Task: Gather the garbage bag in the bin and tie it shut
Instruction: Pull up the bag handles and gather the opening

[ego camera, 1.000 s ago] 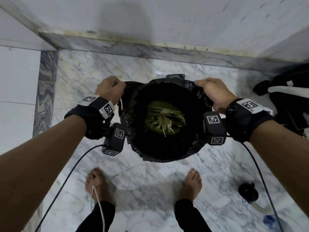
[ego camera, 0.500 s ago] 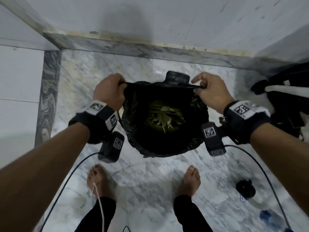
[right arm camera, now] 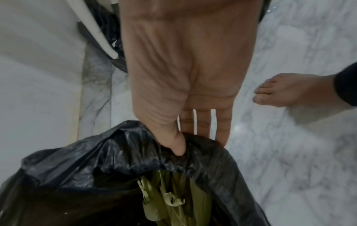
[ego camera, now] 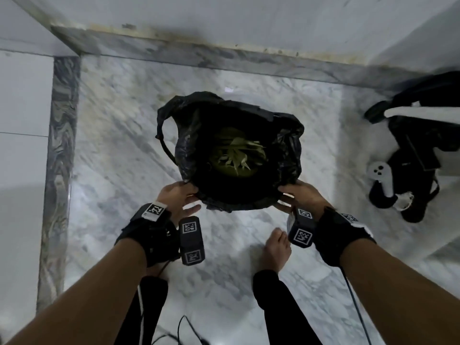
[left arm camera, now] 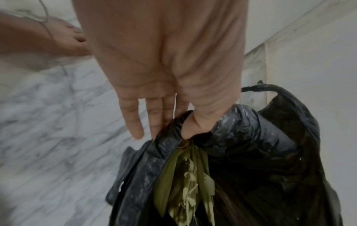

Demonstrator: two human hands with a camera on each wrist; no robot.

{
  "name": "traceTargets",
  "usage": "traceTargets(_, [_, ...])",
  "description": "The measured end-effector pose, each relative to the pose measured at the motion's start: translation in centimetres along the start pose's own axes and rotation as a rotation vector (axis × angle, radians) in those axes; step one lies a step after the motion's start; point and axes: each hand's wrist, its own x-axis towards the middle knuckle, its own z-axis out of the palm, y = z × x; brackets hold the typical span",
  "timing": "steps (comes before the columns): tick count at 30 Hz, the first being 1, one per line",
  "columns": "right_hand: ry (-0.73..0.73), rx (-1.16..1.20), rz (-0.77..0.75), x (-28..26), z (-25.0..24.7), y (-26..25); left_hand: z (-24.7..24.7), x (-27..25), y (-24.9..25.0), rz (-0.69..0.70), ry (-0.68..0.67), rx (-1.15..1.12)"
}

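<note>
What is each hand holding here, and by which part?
Both hold the garbage bag by its near rim: left hand at the near-left edge, right hand at the near-right.

Readable text: you have none here, no words, brands or numbers on anything in view.
Left wristband tag: a black-and-white square code pattern at your 7 o'clock, not letters.
Left wrist camera: two more square code patterns on its black housing, not readable as text.
Right wrist camera: two square code patterns at your 5 o'clock, no characters.
Right wristband tag: part of a code pattern, too blurred to make out.
White controller: three dark dots at your 3 o'clock, no lettering.
</note>
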Motion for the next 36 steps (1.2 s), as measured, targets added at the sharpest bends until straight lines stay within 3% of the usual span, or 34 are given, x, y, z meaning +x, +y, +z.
traceTargets(6, [0.061,0.071,-0.060,-1.0,-0.4,2.0,-0.2,-1.2,-0.9,0.055,0.156,-0.005])
traceTargets(11, [0.100,0.164,-0.083,-2.2,-0.7,1.1,0.8,-2.8,-0.5,0.048,0.121,-0.061])
traceTargets(15, [0.023,0.202,-0.086,-3.7,-0.5,-0.3,1.1,-4.1,0.2,0.014,0.056,-0.093])
traceTargets(17, [0.027,0.195,-0.124,-4.3,-0.5,-1.5,0.6,-4.6,1.2,0.021,0.094,-0.034])
traceTargets(21, [0.070,0.111,-0.164,-4.6,-0.6,-4.5,-0.8,-4.1,4.0,0.221,0.342,0.247])
traceTargets(23, [0.052,0.168,-0.177,-4.7,-0.4,-5.9,-1.0,-4.4,6.1,0.318,0.381,0.321])
traceTargets(26, [0.051,0.380,-0.267,-4.9,-0.2,-8.0,-1.2,-4.8,9.4,0.443,0.340,0.364])
traceTargets(31, [0.124,0.159,-0.335,-7.5,-0.6,-11.7,-1.3,-7.5,12.9,0.500,0.143,0.063])
traceTargets(36, [0.111,0.100,-0.470,-11.2,0.4,-14.0,-2.2,-10.1,15.0,0.542,0.071,-0.034])
